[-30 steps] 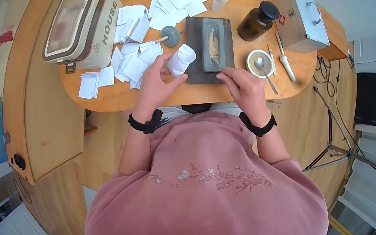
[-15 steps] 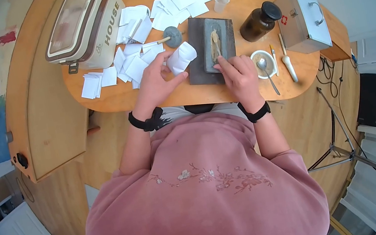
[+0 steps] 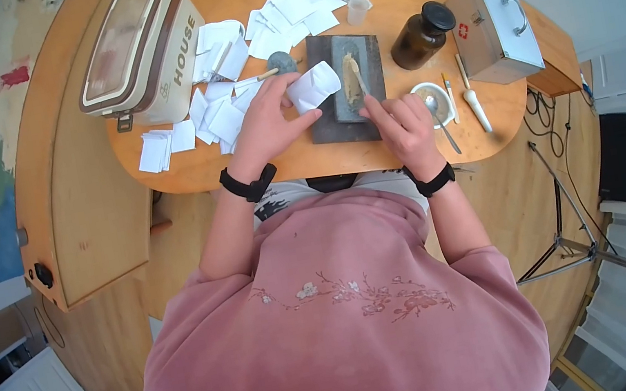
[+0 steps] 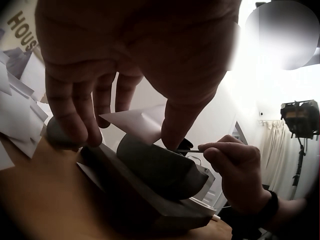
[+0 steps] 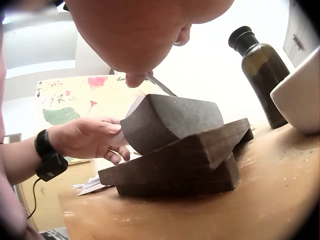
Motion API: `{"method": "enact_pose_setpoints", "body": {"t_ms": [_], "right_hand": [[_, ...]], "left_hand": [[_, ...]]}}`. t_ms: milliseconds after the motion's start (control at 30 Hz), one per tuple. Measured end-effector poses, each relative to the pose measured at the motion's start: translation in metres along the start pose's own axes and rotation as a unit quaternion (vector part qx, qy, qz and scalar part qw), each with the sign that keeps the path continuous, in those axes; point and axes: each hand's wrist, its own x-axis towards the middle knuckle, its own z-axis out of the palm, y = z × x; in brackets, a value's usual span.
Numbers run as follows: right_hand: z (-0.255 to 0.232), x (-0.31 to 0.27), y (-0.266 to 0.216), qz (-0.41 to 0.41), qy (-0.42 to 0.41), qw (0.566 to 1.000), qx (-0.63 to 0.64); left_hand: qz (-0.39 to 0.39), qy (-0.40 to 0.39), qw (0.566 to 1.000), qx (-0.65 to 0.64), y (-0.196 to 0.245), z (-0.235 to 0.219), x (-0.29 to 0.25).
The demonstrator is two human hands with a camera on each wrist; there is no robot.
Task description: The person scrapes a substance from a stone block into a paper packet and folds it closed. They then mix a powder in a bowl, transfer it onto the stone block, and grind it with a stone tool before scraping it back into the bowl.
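The left hand (image 3: 266,125) holds a rolled white paper (image 3: 314,86) between thumb and fingers, beside a grey stone block (image 3: 361,46) that lies on a dark slab (image 3: 328,128). In the left wrist view the paper (image 4: 142,125) shows a pointed corner near the thumb. The right hand (image 3: 408,130) pinches a thin metal tool (image 3: 362,84), its blade over the tan paste (image 3: 352,88) on the block's top. From the right wrist view, the tool (image 5: 162,86) slants down to the stone (image 5: 185,115).
White papers (image 3: 222,119) lie left of the slab, with a grey round lump (image 3: 281,62) beside them. To the right are a brown jar (image 3: 419,37), a white bowl with a spoon (image 3: 445,109), a brush and a metal case (image 3: 497,32). A HOUSE box (image 3: 179,60) stands at left.
The right hand has moved from the block's near end up over it, with the tool now at the paste. The left hand's paper has tilted and shifted slightly toward the block.
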Motion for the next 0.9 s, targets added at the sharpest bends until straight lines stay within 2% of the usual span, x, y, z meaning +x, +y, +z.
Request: {"method": "enact_pose_setpoints", "body": {"t_ms": [267,367,467,567,633,667,733,900], "right_hand": [[-0.031,0.016,-0.019,-0.038,0.009,0.999,-0.001],[-0.034,0.020,-0.028,-0.056,0.003,0.998,0.005],[-0.030,0.023,-0.034,-0.058,0.010,0.998,0.024],[-0.021,0.024,-0.039,-0.013,0.014,0.996,0.089],[-0.012,0.026,-0.045,0.185,0.025,0.958,0.218],[-0.010,0.028,-0.049,0.185,0.023,0.958,0.219],[-0.008,0.036,-0.055,0.335,0.044,0.897,0.286],[-0.018,0.041,-0.061,0.333,0.036,0.906,0.260]], "left_hand": [[0.034,0.003,0.999,-0.005,-0.002,0.006,0.008],[0.058,0.017,0.998,-0.022,-0.001,0.007,0.008],[0.050,0.005,0.998,-0.032,0.005,0.003,0.005],[0.052,0.004,0.996,-0.078,0.005,0.002,0.000],[0.060,0.006,0.995,-0.078,0.003,0.000,-0.002],[0.071,0.006,0.994,-0.079,0.002,0.000,-0.003],[0.071,0.014,0.994,-0.082,0.002,0.001,-0.005],[0.075,0.016,0.994,-0.074,-0.002,0.005,-0.009]]}}
